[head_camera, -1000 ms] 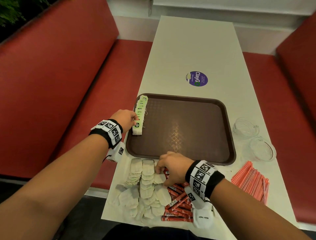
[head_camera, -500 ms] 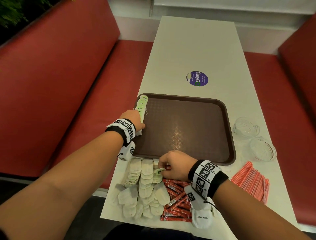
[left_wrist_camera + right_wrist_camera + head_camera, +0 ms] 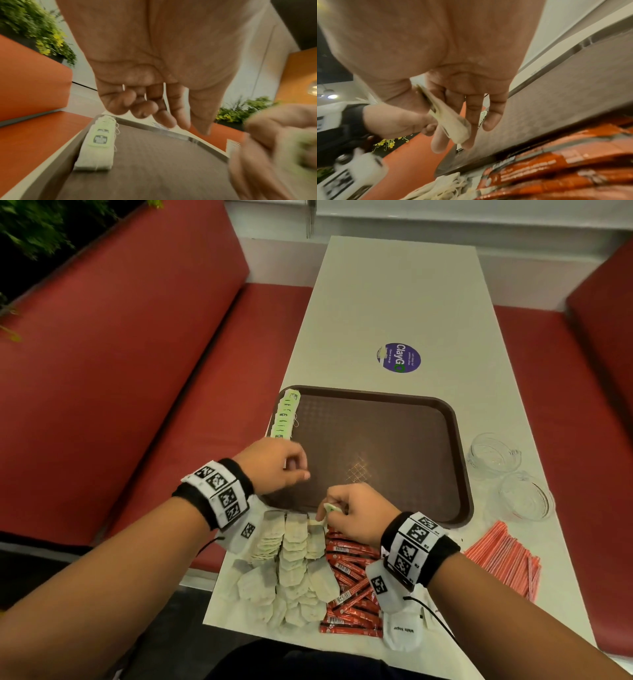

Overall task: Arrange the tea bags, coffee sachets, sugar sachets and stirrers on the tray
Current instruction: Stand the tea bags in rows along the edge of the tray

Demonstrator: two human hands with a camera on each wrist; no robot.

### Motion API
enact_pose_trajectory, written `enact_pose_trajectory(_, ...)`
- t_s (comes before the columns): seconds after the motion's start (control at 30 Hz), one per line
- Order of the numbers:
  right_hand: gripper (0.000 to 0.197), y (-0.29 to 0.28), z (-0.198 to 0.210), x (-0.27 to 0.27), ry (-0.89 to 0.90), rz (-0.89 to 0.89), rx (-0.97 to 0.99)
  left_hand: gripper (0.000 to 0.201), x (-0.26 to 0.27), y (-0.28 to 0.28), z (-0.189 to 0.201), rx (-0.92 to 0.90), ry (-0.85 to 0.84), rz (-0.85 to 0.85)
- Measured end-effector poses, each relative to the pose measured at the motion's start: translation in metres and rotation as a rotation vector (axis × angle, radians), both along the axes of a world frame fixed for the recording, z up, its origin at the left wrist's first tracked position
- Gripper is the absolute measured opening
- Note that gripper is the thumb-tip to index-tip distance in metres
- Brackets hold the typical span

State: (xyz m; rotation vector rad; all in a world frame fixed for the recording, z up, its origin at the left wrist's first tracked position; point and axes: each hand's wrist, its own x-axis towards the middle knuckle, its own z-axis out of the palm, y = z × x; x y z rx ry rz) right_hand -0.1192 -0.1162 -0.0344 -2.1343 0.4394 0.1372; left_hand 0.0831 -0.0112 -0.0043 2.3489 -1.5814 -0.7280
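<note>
Dim, warm indoor light from overhead. Small patch of glare on the tray (image 3: 359, 467) just beyond the left hand (image 3: 270, 467). Soft shadows under both wrists. Head view fairly sharp, with slight motion smear on the left hand's fingers and straight edges bowing outward toward the corners. Left wrist view heavily smeared, the right hand (image 3: 274, 148) at its edge reduced to a soft blur. Right wrist view strongly stretched by the wide lens, the red sachets (image 3: 556, 169) below the palm out of focus, bright lamps far left.
</note>
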Motion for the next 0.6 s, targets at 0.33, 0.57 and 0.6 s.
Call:
enact_pose_trajectory(0.33,0.019,0.004,0.000,-0.001,-0.066,-0.060,0.029,0.047,-0.032,0.045,-0.030,0.247,-0.100,-0.287)
enact_pose_trajectory(0.57,0.023,0.008,-0.009,0.001,-0.042,-0.032,0.014,0.019,-0.040,0.042,-0.021,0.055,-0.148,-0.217)
enact_pose_trajectory(0.6,0.024,0.008,-0.010,0.002,-0.044,-0.024,-0.014,0.018,-0.039,0.040,-0.018,0.016,-0.135,-0.198)
